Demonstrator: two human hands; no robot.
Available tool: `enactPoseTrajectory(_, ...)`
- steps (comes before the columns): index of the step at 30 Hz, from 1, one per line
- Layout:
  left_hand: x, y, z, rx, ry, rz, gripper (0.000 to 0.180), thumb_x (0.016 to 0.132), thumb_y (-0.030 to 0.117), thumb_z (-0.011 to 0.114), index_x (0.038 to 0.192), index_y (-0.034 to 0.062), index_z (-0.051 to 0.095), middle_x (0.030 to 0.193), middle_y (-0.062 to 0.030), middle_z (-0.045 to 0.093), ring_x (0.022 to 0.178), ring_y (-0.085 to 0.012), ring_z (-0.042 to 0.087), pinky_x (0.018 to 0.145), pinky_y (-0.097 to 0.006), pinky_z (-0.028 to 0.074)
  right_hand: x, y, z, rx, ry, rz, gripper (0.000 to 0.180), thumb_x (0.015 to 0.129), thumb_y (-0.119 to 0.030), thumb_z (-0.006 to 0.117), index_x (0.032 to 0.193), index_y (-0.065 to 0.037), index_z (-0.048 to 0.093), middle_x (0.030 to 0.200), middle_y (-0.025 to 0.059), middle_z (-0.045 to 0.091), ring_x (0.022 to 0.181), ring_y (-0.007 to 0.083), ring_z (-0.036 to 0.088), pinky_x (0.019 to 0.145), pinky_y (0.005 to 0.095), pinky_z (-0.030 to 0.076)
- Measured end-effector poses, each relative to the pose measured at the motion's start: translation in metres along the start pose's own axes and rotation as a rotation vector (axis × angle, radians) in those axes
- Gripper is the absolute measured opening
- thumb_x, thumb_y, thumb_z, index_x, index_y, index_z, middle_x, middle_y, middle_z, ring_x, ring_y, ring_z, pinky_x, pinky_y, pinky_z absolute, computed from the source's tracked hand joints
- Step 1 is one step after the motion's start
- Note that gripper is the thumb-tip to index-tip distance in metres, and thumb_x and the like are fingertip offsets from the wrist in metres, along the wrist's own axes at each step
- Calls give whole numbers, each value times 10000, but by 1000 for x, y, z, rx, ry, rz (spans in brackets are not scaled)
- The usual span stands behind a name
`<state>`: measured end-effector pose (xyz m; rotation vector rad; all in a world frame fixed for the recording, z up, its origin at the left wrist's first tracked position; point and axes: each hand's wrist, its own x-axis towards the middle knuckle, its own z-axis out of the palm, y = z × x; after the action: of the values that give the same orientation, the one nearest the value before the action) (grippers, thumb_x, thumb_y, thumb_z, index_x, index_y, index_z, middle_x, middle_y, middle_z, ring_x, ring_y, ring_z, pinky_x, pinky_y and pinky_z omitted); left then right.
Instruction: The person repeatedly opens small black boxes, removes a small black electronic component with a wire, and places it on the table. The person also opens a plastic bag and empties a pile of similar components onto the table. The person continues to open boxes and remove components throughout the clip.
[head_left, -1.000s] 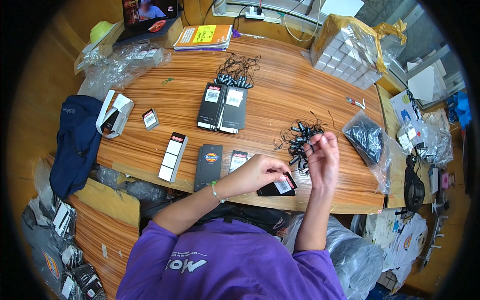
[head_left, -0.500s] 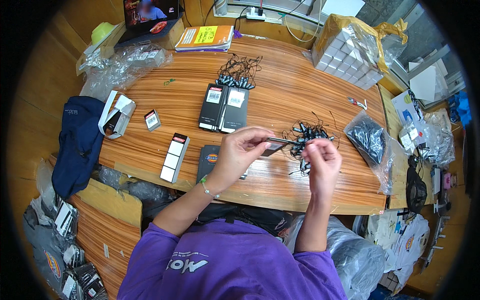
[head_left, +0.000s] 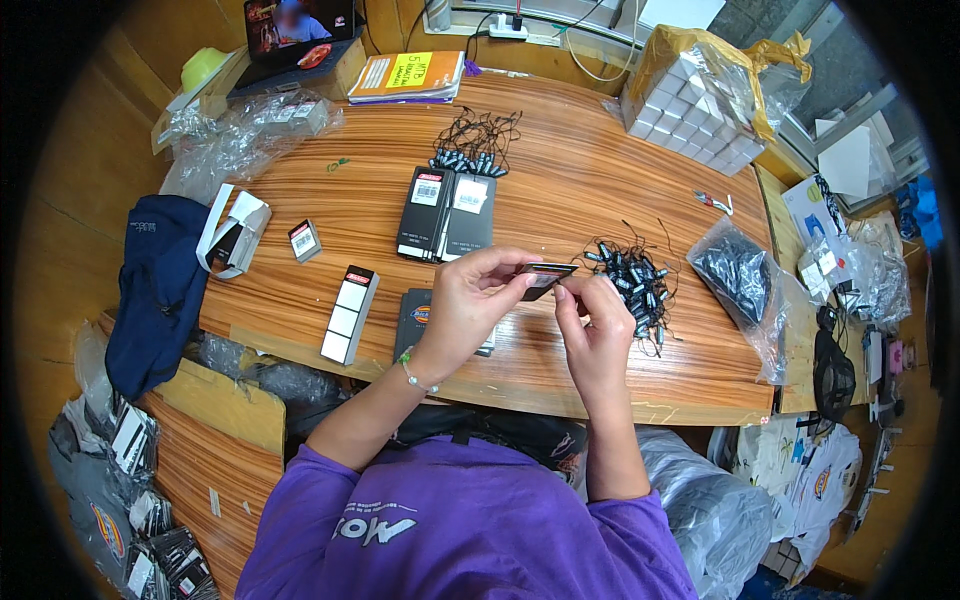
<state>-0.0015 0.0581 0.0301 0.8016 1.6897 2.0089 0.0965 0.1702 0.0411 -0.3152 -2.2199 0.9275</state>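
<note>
My left hand (head_left: 467, 310) pinches a dark hang tag (head_left: 547, 278) between thumb and fingers, tilted so that mostly its edge shows. Thumb and fingers of my right hand (head_left: 595, 318) are pressed together at the tag's right edge; whatever thin thing is between them is too small to make out. Just beyond that hand lies a tangled pile of black tag strings (head_left: 648, 290) with small dark clasps. Two stacks of black hang tags (head_left: 442, 225) with white labels lie farther off, their strings (head_left: 470, 150) spread behind them. Partly behind my left forearm are more dark tags (head_left: 412, 325).
A long box with white squares (head_left: 345, 315) and a smaller stack of tags (head_left: 304, 240) lie to the left, near a dark blue cloth (head_left: 155, 290). A clear bag of black strings (head_left: 740, 270) sits right. Small white boxes in plastic (head_left: 690, 110) stand at the back right.
My right hand has moved left, closing in from beside the string pile to the tag's edge. The tag has turned slightly in my left hand, which stays in nearly the same place.
</note>
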Motion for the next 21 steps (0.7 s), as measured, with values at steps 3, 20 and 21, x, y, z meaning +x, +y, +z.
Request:
enactPoseTrajectory(3,-1,3,2,-21,-12,-28,195,789,-44,615,979,-2,630,879,-35,630,772,-61,593,624,-168,488,1,0,1,-13,1,-13,56,735,0,628,730,15,574,663,110,549,588,240,502,539,328,406)
enactPoseTrajectory(20,-2,-3,4,59,-43,6,181,787,-55,601,963,-29,634,904,-70,643,810,-111,617,710,-217,518,3,6,1,88,-38,99,80,738,-8,611,691,24,555,628,96,532,568,186,487,521,291,385)
enactPoseTrajectory(21,-2,-2,4,71,-43,19,182,784,-56,602,961,-31,635,904,-74,643,812,-116,618,712,-221,519,2,7,1,163,-57,161,85,757,-17,606,698,23,561,629,77,537,565,155,481,518,273,379)
